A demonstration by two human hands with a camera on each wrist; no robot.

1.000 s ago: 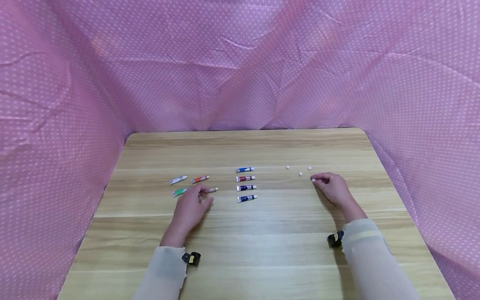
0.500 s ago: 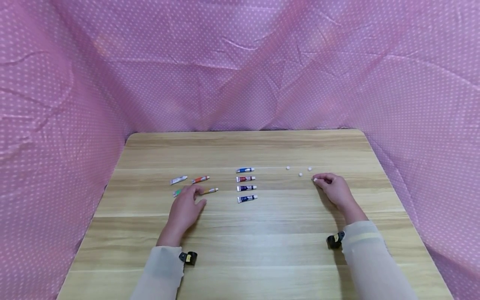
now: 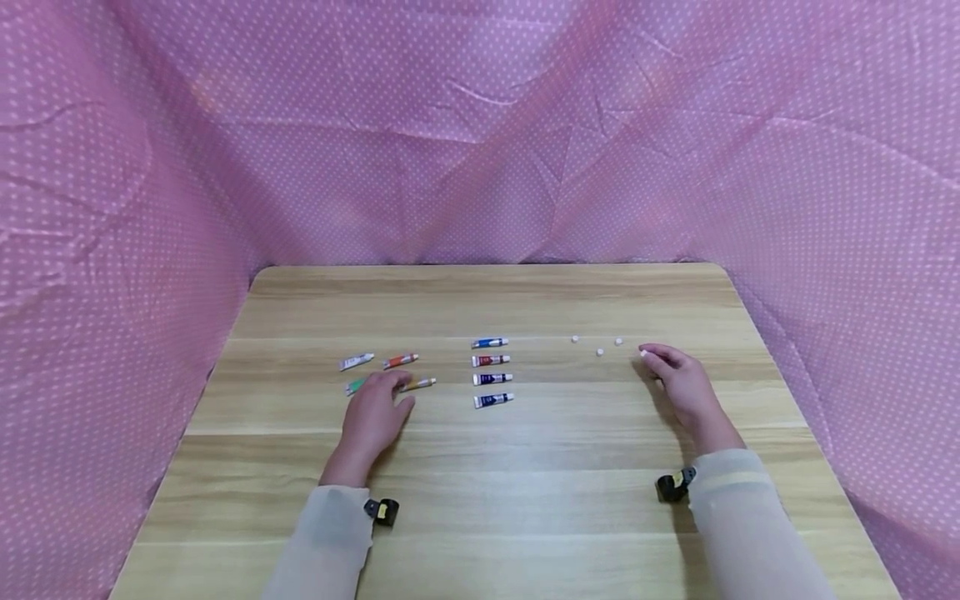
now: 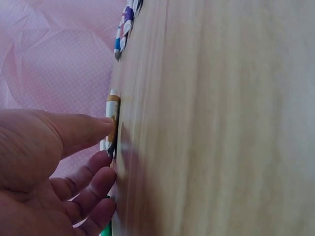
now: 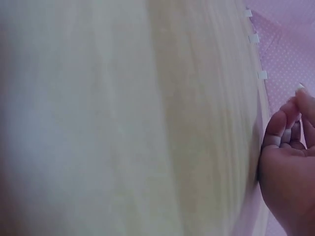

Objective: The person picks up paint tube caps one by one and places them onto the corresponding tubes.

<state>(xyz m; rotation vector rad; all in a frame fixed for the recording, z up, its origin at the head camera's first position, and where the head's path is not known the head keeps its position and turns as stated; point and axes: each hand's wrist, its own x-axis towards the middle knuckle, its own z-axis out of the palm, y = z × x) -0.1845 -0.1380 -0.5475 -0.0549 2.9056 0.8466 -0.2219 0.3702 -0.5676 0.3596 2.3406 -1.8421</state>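
My left hand (image 3: pixel 372 417) rests low over the table with fingers loosely bent. It partly covers a green paint tube (image 3: pixel 355 387), while an ochre paint tube (image 3: pixel 420 384) lies beside the fingers. In the left wrist view the thumb overlaps that ochre tube (image 4: pixel 112 105). Beyond this hand lie a white paint tube (image 3: pixel 356 362) and an orange one (image 3: pixel 401 361). At the right, my right hand (image 3: pixel 684 385) pinches a small white cap (image 3: pixel 642 353) between thumb and forefinger. Three more small white caps (image 3: pixel 599 352) lie to its left.
Several paint tubes form a column mid-table: blue (image 3: pixel 490 342), red (image 3: pixel 491 360), purple (image 3: pixel 492 379) and dark blue (image 3: pixel 493 400). The wooden table (image 3: pixel 525 517) is bordered at the back and sides by a pink dotted cloth (image 3: pixel 480 167).
My right hand has shifted right with the white cap, away from the loose caps. My left hand has drawn slightly left, leaving more of the ochre tube in sight.
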